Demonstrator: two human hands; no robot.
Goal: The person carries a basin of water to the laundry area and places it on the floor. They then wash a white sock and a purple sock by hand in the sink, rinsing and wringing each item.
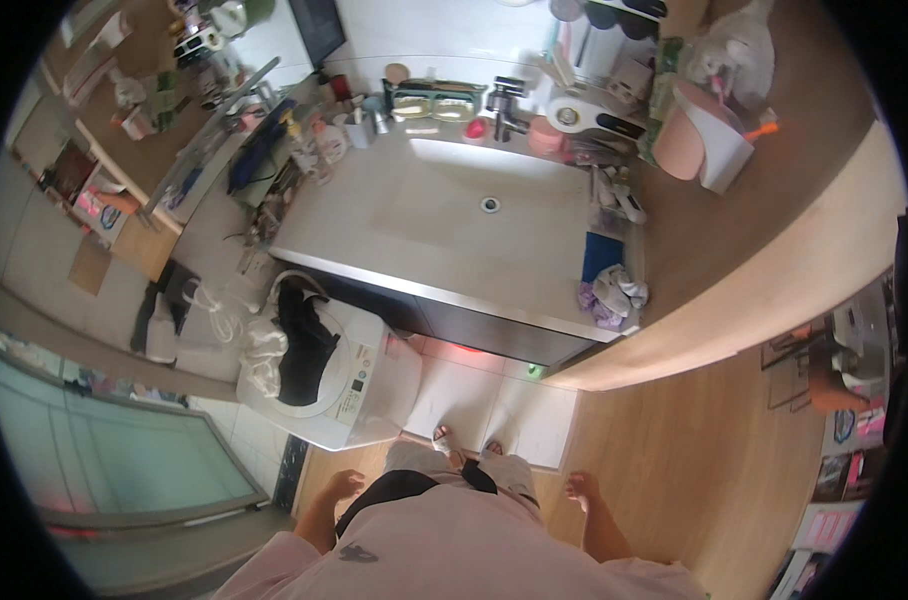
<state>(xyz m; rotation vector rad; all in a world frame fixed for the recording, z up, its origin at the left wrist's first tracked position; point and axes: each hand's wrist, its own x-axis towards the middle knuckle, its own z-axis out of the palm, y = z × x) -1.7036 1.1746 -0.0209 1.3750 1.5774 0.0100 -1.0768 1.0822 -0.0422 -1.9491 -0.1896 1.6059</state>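
Observation:
My left hand [345, 484] hangs at my side with loosely bent fingers and holds nothing. Nearest to it is a white top-loading washing machine [383, 397], with a black garment [304, 352] and a white cloth [265, 356] lying on its lid. On the other side, my right hand [582, 489] hangs over the wood floor, its fingers slightly curled around nothing. Ahead of me is a white washbasin counter [394, 240] with a round drain [490, 204] and a dark faucet [506, 105]. Neither hand touches anything around it.
Bottles [326, 142] and small toiletries crowd the counter's left end. A blue cloth [602, 255] and crumpled cloths [615, 292] lie at its right end. A pink-and-white bin [694, 139] is on the wall at right. A frosted glass door [139, 450] stands at left.

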